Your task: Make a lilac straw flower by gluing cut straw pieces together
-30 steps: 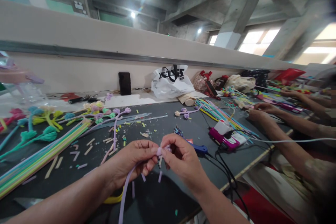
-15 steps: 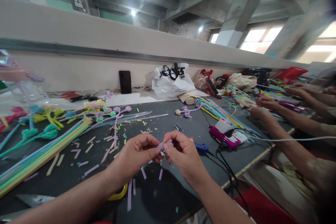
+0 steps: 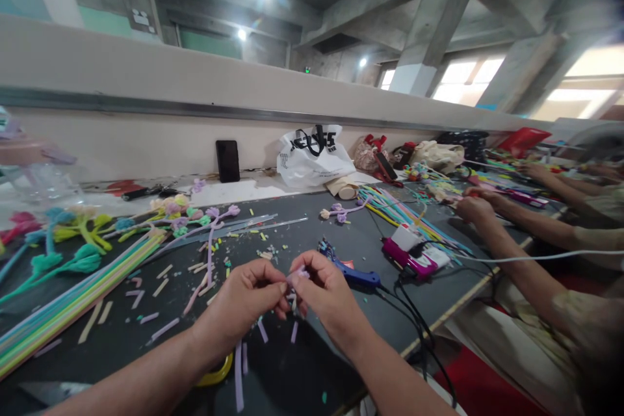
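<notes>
Over the near part of the dark table, my left hand and my right hand meet, fingertips closed in a pinch. Between them is a small lavender pipe-cleaner flower, partly covered by the fingers. Just beyond my right hand lies a blue glue gun with a black cord. Short lavender pipe-cleaner pieces lie below the hands. By my left forearm is a yellow handle loop, partly hidden, and a metal blade shows at the lower left.
A bundle of coloured pipe cleaners and finished stems lie left. A purple power strip with cords sits right. Behind stand a phone and a white bag. Co-workers' arms reach in from the right.
The view has shifted slightly, so most things sit a little further left. My fingers have turned the flower a little, and more of the glue gun shows beyond my right hand.
</notes>
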### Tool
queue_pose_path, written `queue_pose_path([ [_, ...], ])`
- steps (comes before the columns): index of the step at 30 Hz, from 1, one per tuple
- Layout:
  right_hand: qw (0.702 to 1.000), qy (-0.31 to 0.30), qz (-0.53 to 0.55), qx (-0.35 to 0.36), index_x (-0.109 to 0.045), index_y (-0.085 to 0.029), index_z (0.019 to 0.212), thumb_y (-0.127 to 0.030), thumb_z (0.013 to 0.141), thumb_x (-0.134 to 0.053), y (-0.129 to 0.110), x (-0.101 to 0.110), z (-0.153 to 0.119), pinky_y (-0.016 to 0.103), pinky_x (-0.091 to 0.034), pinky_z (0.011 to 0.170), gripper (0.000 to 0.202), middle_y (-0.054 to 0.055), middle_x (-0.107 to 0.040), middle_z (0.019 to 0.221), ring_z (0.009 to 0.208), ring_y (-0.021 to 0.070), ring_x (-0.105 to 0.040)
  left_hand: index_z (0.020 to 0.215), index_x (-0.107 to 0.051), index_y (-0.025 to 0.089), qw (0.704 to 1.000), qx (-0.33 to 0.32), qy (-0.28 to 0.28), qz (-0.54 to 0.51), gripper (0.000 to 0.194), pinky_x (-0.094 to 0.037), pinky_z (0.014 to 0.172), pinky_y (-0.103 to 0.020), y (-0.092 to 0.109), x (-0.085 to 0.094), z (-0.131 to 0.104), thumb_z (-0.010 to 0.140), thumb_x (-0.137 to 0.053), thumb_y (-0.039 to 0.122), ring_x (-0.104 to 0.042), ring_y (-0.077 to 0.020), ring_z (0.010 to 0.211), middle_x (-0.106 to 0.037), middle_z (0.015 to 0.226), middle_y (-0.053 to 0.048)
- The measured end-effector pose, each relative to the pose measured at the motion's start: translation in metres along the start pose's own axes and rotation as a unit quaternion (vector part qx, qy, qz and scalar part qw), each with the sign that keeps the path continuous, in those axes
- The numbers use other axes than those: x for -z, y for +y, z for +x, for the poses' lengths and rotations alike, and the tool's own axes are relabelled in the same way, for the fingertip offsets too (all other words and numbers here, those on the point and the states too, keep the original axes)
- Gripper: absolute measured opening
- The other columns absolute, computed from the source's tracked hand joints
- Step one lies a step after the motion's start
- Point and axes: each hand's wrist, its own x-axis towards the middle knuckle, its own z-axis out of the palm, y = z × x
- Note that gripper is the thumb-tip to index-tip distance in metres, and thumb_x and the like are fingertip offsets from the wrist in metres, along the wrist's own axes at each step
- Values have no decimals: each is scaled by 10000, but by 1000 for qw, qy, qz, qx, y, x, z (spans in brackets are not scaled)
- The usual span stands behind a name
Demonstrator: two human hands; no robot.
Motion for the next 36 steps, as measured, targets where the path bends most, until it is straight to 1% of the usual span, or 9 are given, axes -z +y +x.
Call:
queue_pose_path([
  [4, 995, -22, 97, 27, -503, -208, 939, -213, 677, -611, -5, 2, -2, 157, -391, 405, 283, -24, -523, 793, 551, 69, -478, 633, -547, 136, 988, 42, -43, -145, 174, -379, 459, -168, 0, 2, 2, 655, -691, 232, -505, -67, 429, -599, 492, 8],
  [7, 992, -37, 117, 42, -489, -232, 1012, -186, 657, -637, -6, 4, -3, 147, -397, 416, 388, -1, -522, 927, 604, 70, -489, 653, -565, 122, 972, 64, -78, -212, 166, -352, 465, -136, 1, 4, 0, 679, -690, 228, -473, -38, 450, -574, 523, 10],
  [11, 994, -54, 77, 48, -526, -197, 954, -202, 674, -633, -6, 7, -3, 147, -382, 430, 301, -15, -522, 789, 538, 51, -452, 692, -587, 109, 961, 88, -116, -235, 139, -363, 478, -131, -1, 6, -1, 707, -675, 216, -464, -30, 472, -555, 570, 3],
  [16, 997, -50, 47, 42, -525, -178, 825, -196, 661, -610, -9, 8, -3, 154, -352, 417, 186, -53, -485, 631, 474, 44, -418, 757, -603, 114, 963, 93, -115, -226, 120, -397, 492, -132, -4, 5, 1, 716, -669, 206, -505, -41, 510, -579, 619, -8],
  [19, 998, -40, 31, 39, -508, -179, 787, -174, 658, -588, -9, 8, -2, 156, -344, 410, 152, -63, -473, 611, 457, 41, -409, 827, -598, 130, 975, 68, -105, -185, 175, -436, 516, -165, -3, 4, 2, 709, -675, 233, -551, -73, 550, -607, 672, -15],
  [23, 999, -31, 12, 28, -498, -184, 791, -140, 665, -543, -6, 9, -1, 159, -319, 402, 141, -73, -466, 583, 435, 40, -393, 831, -586, 126, 991, 29, -121, -41, 198, -455, 521, -215, 3, 5, 2, 720, -652, 276, -559, -105, 552, -612, 666, -16],
  [29, 998, -21, -49, 34, -512, -176, 740, -85, 638, -491, -7, 6, 0, 159, -292, 406, 139, -82, -417, 549, 431, 34, -355, 748, -600, 134, 979, -22, -119, 166, 161, -430, 561, -203, 12, 7, -2, 770, -562, 288, -546, -109, 571, -580, 614, 10],
  [32, 997, -25, -61, 28, -508, -174, 735, -91, 641, -496, -7, 6, 0, 160, -282, 400, 126, -86, -410, 537, 423, 33, -351, 683, -590, 135, 973, -27, -126, 193, 219, -421, 564, -200, 11, 7, -2, 792, -516, 311, -531, -106, 568, -563, 593, 16],
  [36, 997, -39, -58, 26, -505, -177, 771, -103, 666, -508, -4, 7, 0, 159, -273, 393, 129, -88, -417, 550, 413, 28, -339, 612, -561, 130, 980, -7, -120, 161, 253, -404, 538, -205, 6, 6, -3, 789, -511, 303, -508, -99, 522, -552, 555, 15],
])
